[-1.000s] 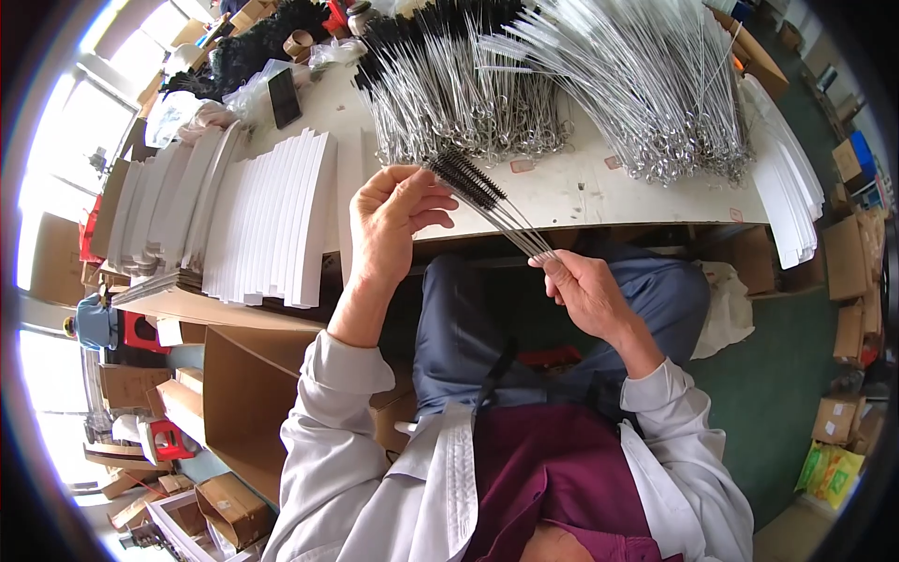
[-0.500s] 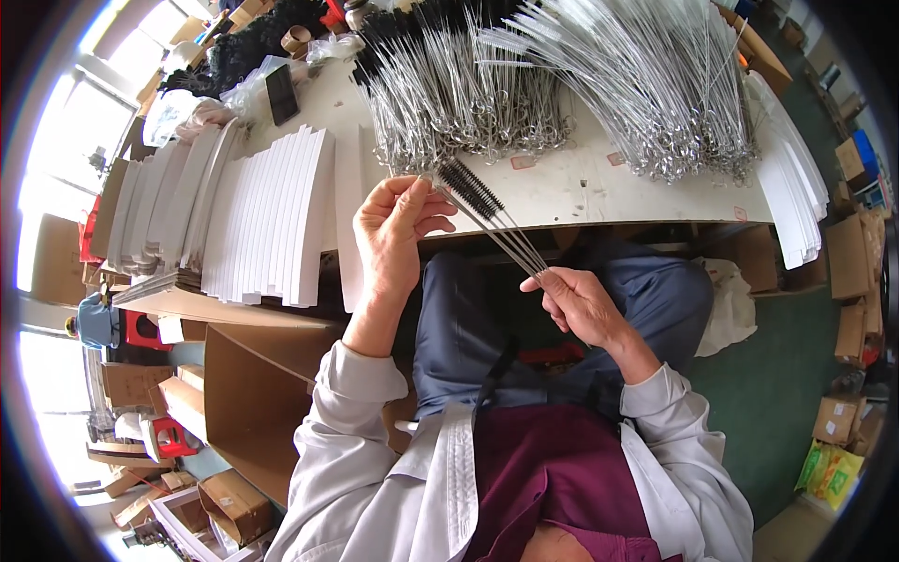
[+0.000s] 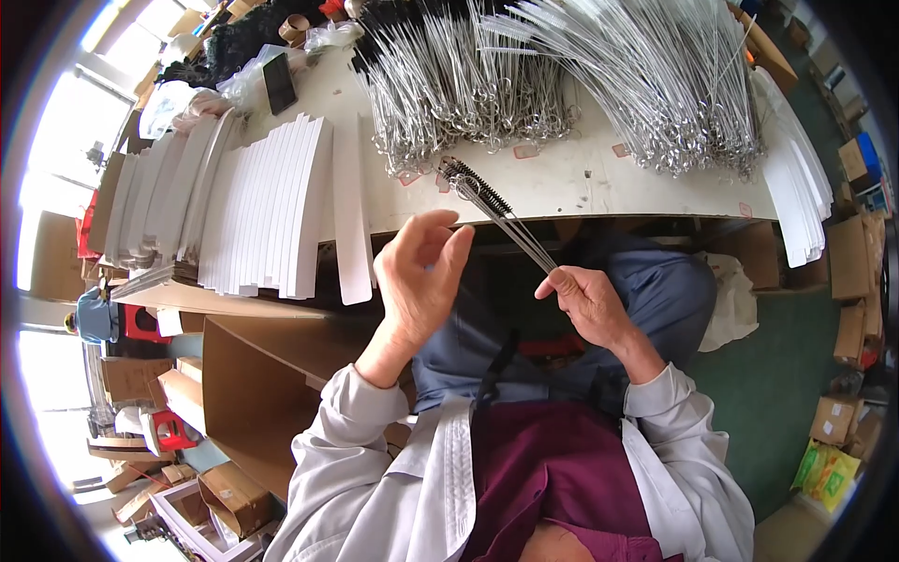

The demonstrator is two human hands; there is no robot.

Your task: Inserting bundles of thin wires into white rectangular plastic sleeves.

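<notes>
My right hand (image 3: 585, 302) pinches a small bundle of wire-handled tube brushes (image 3: 513, 225) by its lower end. Black bristles and wire loops show at the bundle's upper end, beside the table's front edge. To the left of it my left hand (image 3: 421, 272) is raised, thumb and fingers apart, with nothing between them. Beyond the hands, a big pile of black-bristled brushes (image 3: 468, 94) lies on the white table (image 3: 552, 178), wire loops toward me. A second pile, with pale bristles (image 3: 655, 94), lies to its right.
Folded white card boxes (image 3: 267, 211) stand in a row at the left, with one white strip (image 3: 352, 215) overhanging the edge. More white strips (image 3: 796, 178) hang at the right corner. A dark phone (image 3: 279, 84) lies at the back left. An open cardboard box (image 3: 253, 393) stands beside my left arm.
My left hand has let go of the wire loop end and drawn back toward me, opening. The right hand keeps hold of the brushes, and wire loops now sit beside the bristles.
</notes>
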